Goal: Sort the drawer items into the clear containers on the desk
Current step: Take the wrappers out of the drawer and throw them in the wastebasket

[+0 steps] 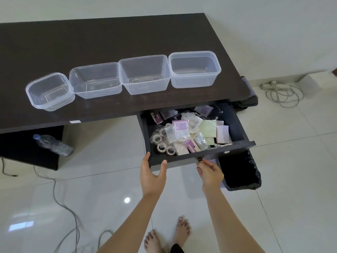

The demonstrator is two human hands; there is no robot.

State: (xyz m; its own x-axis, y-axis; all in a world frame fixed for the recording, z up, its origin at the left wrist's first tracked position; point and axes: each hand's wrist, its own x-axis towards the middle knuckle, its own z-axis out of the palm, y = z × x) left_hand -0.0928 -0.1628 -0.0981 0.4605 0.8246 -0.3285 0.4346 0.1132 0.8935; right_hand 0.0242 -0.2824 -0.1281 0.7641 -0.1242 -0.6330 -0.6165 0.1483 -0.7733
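The dark drawer [235, 123] stands pulled out from under the dark desk [109, 42]. It holds several tape rolls [162, 143], clear plastic packets [193, 121], purple-and-white cards [180, 126] and pale green sheets [207, 127]. Several empty clear containers sit in a row on the desk, from the small one [49, 92] at the left to the one [195, 69] at the right. My left hand [152, 175] touches the drawer's front left corner with relaxed fingers. My right hand [211, 172] pinches the small knob [199, 159] on the drawer front.
A black woven bin [238, 172] stands on the tiled floor right of the drawer. A plastic water bottle [52, 145] lies on a low shelf at the left. Cables trail over the floor at the left [60, 201] and far right [280, 94]. My bare feet show below.
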